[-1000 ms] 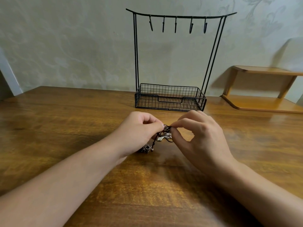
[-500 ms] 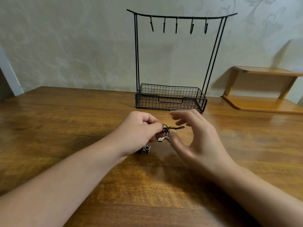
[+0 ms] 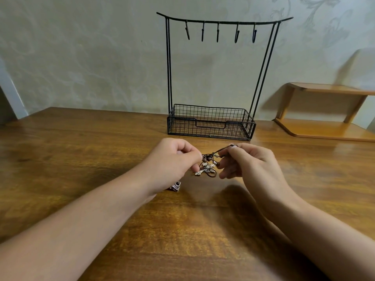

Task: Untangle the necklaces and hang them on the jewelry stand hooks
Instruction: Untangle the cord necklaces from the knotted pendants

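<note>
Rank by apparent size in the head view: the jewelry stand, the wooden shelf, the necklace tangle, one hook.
1. Stand, largest.
2. Shelf, partly cut off at the frame edge, so its rank below the stand is unsure.
3. Necklace tangle, nearer the camera yet clearly smaller.
4. Hook, smallest.

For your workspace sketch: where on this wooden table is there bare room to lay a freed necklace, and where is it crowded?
Bare wood lies left of the black wire jewelry stand and left hand, and right of the right hand, before the low wooden shelf. It is crowded between the hands, around the tangled beaded cord necklaces, with a small metal pendant beneath the left wrist.
</note>
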